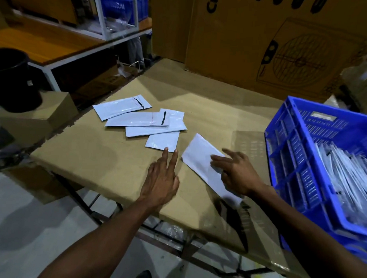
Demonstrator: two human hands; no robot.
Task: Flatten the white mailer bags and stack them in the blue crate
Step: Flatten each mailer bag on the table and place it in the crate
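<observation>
While both hands lay low over the cardboard-covered table, neither was gripping anything: the left hand rested flat on the cardboard with its fingers straight, two of them pointing forward so that their tips reached the near edge of the closest loose mailer bag, and the right hand lay with spread, relaxed fingers pressing down on a white mailer bag that sat flat and angled on the table, its far corner beyond the fingertips and its near end under the wrist. The two hands were apart, the pressed bag filling much of the space between them. Just ahead of the left hand's fingertips a loose spread of further white mailers lay overlapping one another, the farthest one lying ahead and to the left and showing a dark strip near one end. To the right of the right hand, close beside the forearm, stood the blue crate, tilted in view, with a thick batch of white mailers already inside it, leaning in a row against one another. Ahead of both hands, past the table's far edge, large brown cartons stood upright, one printed with a line drawing of a fan. Far to the left of the left hand a dark bucket sat on a small box, and beyond it a white-framed shelf held another blue crate.
</observation>
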